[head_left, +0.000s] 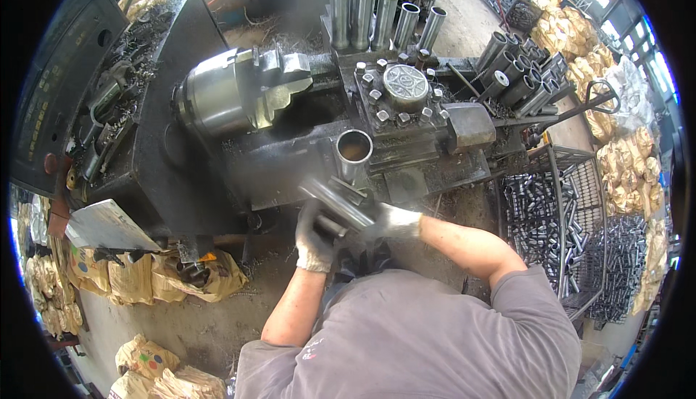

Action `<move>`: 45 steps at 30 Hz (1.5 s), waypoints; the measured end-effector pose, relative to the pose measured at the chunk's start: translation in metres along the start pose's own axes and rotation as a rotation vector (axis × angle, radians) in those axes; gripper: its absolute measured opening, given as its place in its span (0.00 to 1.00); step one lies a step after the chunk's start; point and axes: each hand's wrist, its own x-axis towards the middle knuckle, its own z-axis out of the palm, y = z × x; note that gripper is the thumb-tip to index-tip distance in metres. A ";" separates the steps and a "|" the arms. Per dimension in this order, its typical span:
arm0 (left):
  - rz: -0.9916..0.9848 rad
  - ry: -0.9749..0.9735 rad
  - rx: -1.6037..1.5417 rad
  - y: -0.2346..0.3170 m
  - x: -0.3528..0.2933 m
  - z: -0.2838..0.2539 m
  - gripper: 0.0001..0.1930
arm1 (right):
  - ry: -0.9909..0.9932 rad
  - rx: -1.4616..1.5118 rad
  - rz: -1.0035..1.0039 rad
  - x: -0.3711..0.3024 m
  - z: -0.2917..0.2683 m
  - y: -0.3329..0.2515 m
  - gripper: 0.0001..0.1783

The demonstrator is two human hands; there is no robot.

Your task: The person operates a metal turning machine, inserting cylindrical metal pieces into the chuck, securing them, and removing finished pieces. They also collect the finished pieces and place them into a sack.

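In front of my body I hold a shiny metal tube (337, 204) at a slant, its upper end toward the lathe. My right hand (384, 221), in a whitish glove, is closed round the tube's lower right end. My left hand (314, 232), in a glove darkened over the fingers, is closed at a shorter metal cylinder (331, 226) just below the tube; its fingers are partly hidden. A wider open tube (354, 154) stands upright on the lathe just beyond my hands. The lathe chuck (217, 93) with stepped jaws is at the far left.
The tool post (406, 87) with several square bolts sits beyond the tubes. Several upright tubes (362, 14) stand at the back, more (518, 72) at the right. A wire basket (580, 232) of small metal parts is to my right; sacks (196, 276) lie at the left.
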 end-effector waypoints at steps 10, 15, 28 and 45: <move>-0.123 -0.206 -0.099 0.043 -0.024 -0.007 0.47 | 0.675 -0.219 -0.522 -0.070 -0.071 -0.050 0.18; -0.054 -0.203 -0.173 0.042 -0.003 0.020 0.48 | 0.861 -0.431 -0.258 -0.061 -0.087 0.005 0.23; 0.041 -0.253 0.072 0.042 0.046 -0.011 0.34 | 0.532 -0.919 -0.612 -0.019 -0.016 -0.137 0.08; 0.252 -0.214 0.249 0.070 0.041 -0.009 0.40 | 0.323 -0.039 -0.075 0.029 -0.021 -0.116 0.30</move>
